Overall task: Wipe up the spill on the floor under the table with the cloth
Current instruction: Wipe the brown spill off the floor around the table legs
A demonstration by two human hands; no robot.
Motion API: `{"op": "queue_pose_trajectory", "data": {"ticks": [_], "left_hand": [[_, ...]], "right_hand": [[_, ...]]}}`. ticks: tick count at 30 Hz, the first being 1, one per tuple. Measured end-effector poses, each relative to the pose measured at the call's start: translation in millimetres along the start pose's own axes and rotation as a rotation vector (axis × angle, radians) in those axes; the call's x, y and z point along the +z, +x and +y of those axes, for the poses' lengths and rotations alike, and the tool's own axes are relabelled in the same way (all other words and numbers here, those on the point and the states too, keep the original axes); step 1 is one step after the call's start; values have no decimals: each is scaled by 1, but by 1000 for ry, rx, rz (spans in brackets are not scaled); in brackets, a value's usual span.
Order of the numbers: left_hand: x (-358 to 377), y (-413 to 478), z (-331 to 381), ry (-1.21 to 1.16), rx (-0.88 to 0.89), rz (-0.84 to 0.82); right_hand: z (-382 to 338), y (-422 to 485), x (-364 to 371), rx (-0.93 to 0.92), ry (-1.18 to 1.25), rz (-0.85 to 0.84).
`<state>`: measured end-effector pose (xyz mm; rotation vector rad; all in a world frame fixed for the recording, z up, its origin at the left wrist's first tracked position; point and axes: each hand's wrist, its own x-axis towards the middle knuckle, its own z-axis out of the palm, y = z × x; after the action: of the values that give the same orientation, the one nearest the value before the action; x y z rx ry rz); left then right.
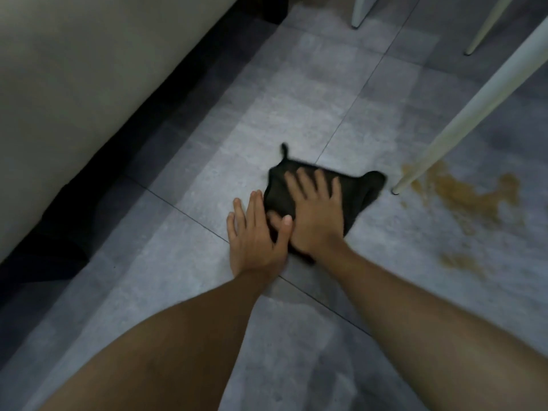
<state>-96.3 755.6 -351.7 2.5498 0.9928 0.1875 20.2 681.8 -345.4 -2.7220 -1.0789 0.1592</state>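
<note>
A dark cloth (363,189) lies flat on the grey tiled floor (296,108). My right hand (315,213) presses down on it, palm flat and fingers spread. My left hand (255,235) rests flat on the floor at the cloth's left edge, its thumb touching the cloth. A brown spill (462,197) spreads over the floor to the right of the cloth, around the foot of a white table leg (462,114). A smaller brown patch (458,261) lies nearer to me. The cloth's right corner is a short way from the spill.
A pale sofa or cabinet side (74,99) with a dark base runs along the left. Two more white legs (361,10) (486,28) stand at the top right. Grey floor stretches between the sofa and the table legs.
</note>
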Motion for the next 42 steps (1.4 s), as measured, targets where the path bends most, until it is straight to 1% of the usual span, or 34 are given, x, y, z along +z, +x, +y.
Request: {"op": "queue_pose_trajectory", "data": {"ticks": [2, 4, 5, 7, 9, 10, 12, 13, 15, 18, 21, 23, 25, 26, 27, 29, 30, 31, 33, 35, 37, 39, 40, 42], "left_hand": [[-1, -1, 0, -10, 8, -15], [-1, -2, 0, 11, 8, -22], [-1, -2, 1, 16, 6, -25], [-1, -2, 2, 28, 5, -38], [0, -1, 3, 36, 18, -54], [0, -1, 2, 36, 23, -53], [0, 0, 1, 34, 37, -47], [0, -1, 1, 33, 60, -56], [1, -3, 3, 56, 155, -79], [3, -6, 7, 124, 290, -75], [5, -9, 16, 203, 404, -88], [9, -9, 33, 182, 355, -58], [14, -8, 56, 126, 291, -34], [18, -7, 69, 110, 329, -50], [24, -6, 82, 104, 406, -83], [38, -4, 109, 84, 556, -150], [46, -2, 124, 61, 583, -171], [51, 0, 140, 39, 570, -180], [62, 4, 169, 20, 475, -171], [71, 8, 184, -6, 386, -145], [79, 8, 181, -24, 388, -96], [83, 2, 172, -20, 420, -65], [84, 1, 169, -29, 415, -59], [87, 0, 171, -44, 386, -50]], "right_hand": [[10, -48, 2, -82, 45, 30], [39, -65, -2, -53, 35, 53], [54, -60, -5, -13, 9, 61], [69, -29, -12, 126, -36, 41], [55, -7, -13, 238, -35, 5], [41, -7, -11, 228, -14, 8], [16, -31, -3, 88, 71, 45], [12, -50, -1, 17, 111, 81], [26, -85, 1, -29, 134, 127], [71, -95, -7, 33, 51, 61], [94, -78, -18, 157, 7, -25], [91, -81, -20, 167, 5, -28], [91, -104, -20, 116, 40, 3], [98, -119, -18, 103, 49, 46], [109, -134, -17, 115, 48, 79], [139, -145, -19, 184, 19, 113], [152, -144, -24, 233, 4, 113], [161, -137, -28, 284, -3, 96], [169, -118, -32, 364, -13, 38], [170, -110, -32, 384, -15, 34], [176, -119, -36, 319, -9, 39], [193, -132, -41, 276, -29, -6], [204, -135, -44, 290, -46, -23], [226, -130, -49, 363, -78, -2]]}}
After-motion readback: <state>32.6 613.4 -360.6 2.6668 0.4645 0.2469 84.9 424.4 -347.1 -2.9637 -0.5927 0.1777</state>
